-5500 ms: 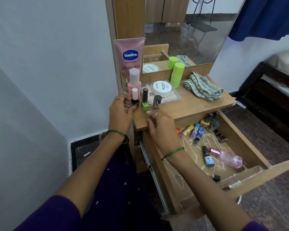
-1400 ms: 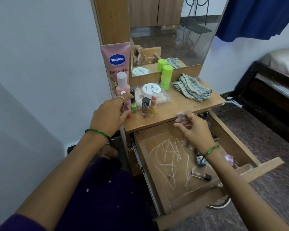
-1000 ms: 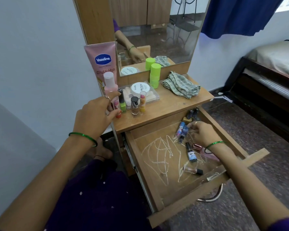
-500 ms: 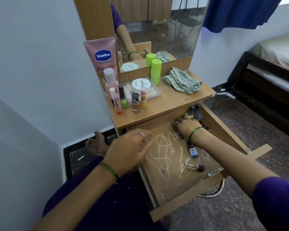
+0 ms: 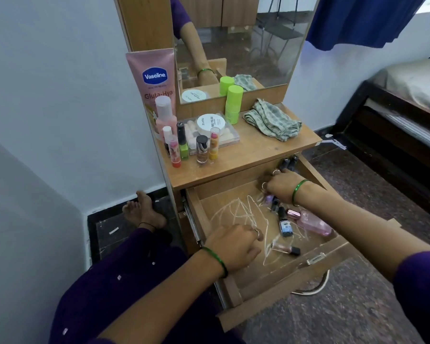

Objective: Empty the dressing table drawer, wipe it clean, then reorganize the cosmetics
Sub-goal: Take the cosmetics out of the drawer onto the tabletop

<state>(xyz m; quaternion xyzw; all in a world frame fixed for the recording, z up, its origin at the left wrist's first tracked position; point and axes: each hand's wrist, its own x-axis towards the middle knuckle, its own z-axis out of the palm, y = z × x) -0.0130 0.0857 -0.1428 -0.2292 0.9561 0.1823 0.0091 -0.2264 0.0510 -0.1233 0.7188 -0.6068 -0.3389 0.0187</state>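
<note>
The wooden drawer [image 5: 206,212] stands pulled out, with white scribbles on its bottom. My right hand [image 5: 282,187] reaches into its far right corner and grips small bottles [image 5: 269,200], partly hidden under the fingers. My left hand [image 5: 233,247] rests inside the drawer near the front left, fingers loosely curled and holding nothing. Loose in the drawer lie a small blue-labelled bottle [image 5: 285,223], a pink bottle [image 5: 312,223], a lip gloss tube [image 5: 284,248] and two dark-capped bottles [image 5: 289,163]. On the table top stand a row of lip balms and nail polishes [image 5: 191,147].
Also on the top are a pink Vaseline tube [image 5: 152,80], a clear box with a white jar [image 5: 212,124], a green bottle [image 5: 233,103] and a checked cloth [image 5: 273,120]. A mirror [image 5: 246,40] rises behind. A white wall lies left, a bed [image 5: 407,95] right.
My left hand has come down from the table top into the front of the drawer. My right hand has stayed at the drawer's far right corner, closing on small bottles.
</note>
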